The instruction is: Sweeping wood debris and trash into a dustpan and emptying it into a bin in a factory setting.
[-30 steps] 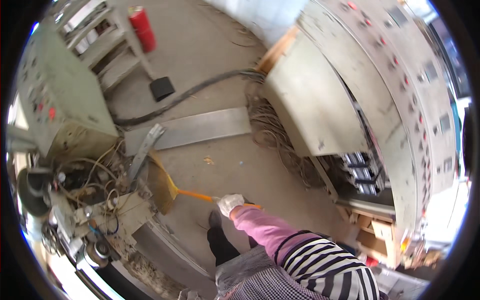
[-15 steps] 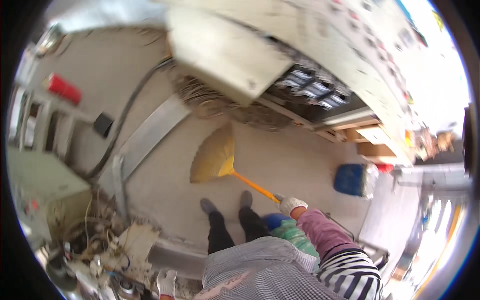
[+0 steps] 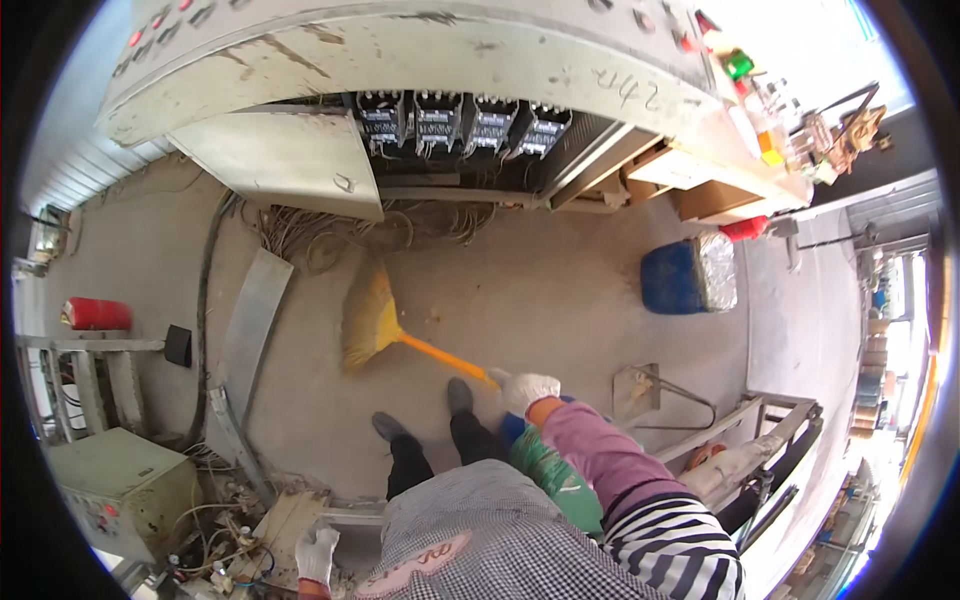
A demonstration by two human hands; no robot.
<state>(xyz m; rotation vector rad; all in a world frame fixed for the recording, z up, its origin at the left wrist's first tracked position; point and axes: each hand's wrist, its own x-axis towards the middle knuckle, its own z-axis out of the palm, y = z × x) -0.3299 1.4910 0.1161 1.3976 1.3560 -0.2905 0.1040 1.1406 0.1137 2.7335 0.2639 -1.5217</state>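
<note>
Down at seven o'clock, the left hand [image 3: 318, 552], in a white glove, hangs beside the checked apron with nothing in it; whether its grip is spread or curled cannot be told. Above it, at nine o'clock, a red cylinder [image 3: 97, 313] lies by a grey metal cabinet [image 3: 125, 488] and tangled wires. Toward the centre, the yellow broom [image 3: 372, 322] rests its bristles on the concrete floor [image 3: 560, 290], its orange handle running down to five o'clock. There the right hand [image 3: 528, 389], also gloved white, has its grip pressed together around the handle's end. Two dark shoes [image 3: 425, 412] stand just below the handle. At two o'clock sits a blue drum [image 3: 672, 278] beneath the open switch panel [image 3: 455, 122].
</note>
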